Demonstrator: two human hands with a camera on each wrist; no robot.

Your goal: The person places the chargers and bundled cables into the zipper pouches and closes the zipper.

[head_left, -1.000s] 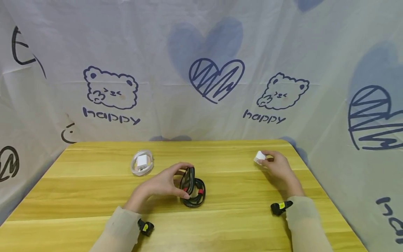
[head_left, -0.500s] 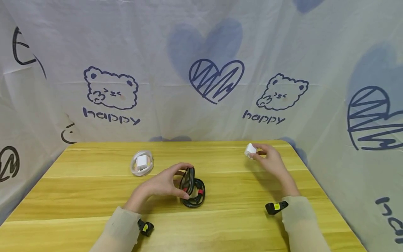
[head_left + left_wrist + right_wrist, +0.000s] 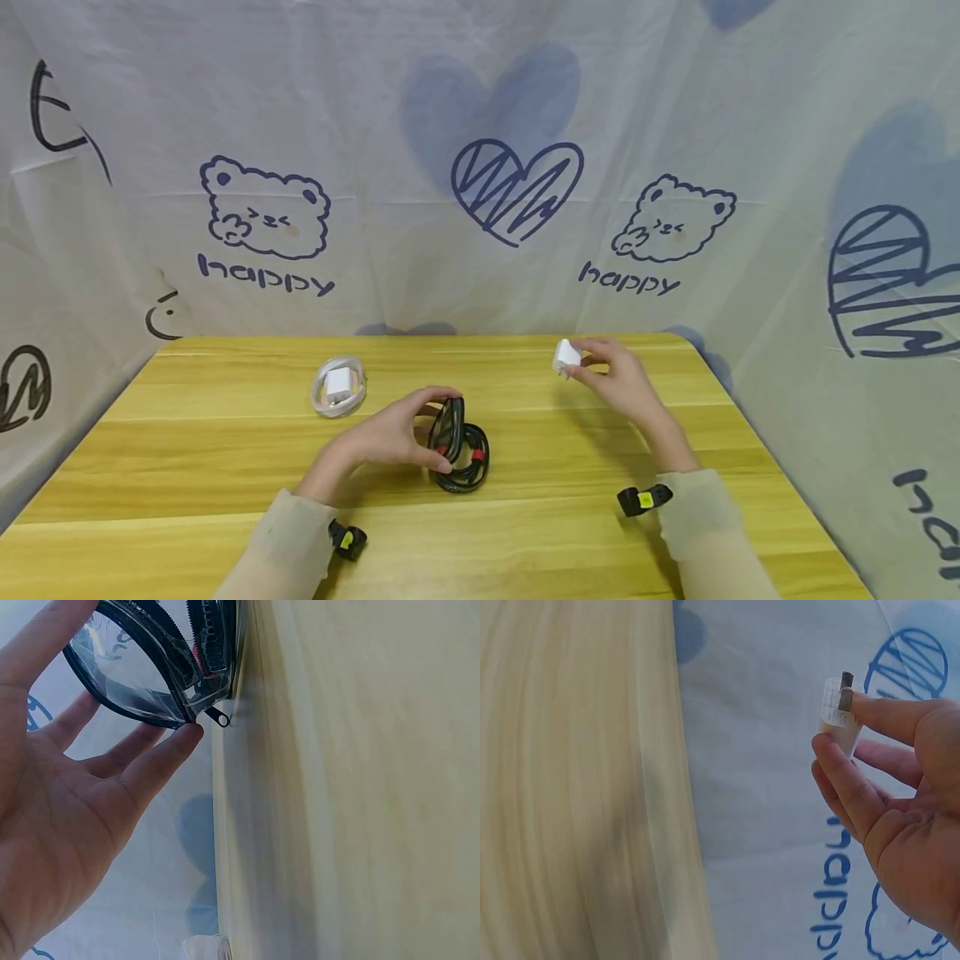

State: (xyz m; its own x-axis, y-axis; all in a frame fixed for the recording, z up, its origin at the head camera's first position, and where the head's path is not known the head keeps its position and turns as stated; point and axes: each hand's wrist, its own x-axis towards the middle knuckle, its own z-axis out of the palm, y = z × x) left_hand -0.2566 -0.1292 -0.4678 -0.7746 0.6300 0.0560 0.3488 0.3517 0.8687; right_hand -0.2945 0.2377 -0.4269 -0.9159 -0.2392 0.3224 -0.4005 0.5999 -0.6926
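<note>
Pale cloth [image 3: 390,275] printed with blue hearts, bear faces and the word "happy" hangs behind a yellow wood-grain table [image 3: 525,542]. Over the table's rear right part I see a white plug [image 3: 567,355], held in the air by a right hand [image 3: 626,383], its thumb and fingertips clamped on the plug's sides. From the head view it is a small, smooth block; the right-wrist view plainly shows two flat metal prongs [image 3: 846,700] and tiny print beside them. Nearer the middle, a left hand [image 3: 386,436] grips a black-edged pouch [image 3: 450,427] at the tabletop, thumb at the near end, fingers at the far end. From the head view the pouch looks mostly like dark loops with red patches [image 3: 477,456]; the left-wrist view reveals clear plastic walls, black zip teeth and a zip pull [image 3: 218,716]. Farther left, a second white plug [image 3: 339,385] sits in the middle of a translucent cable ring [image 3: 319,402]. Pale sleeves [image 3: 288,542] cover both forearms, with a black wrist camera [image 3: 347,542] at each cuff.
</note>
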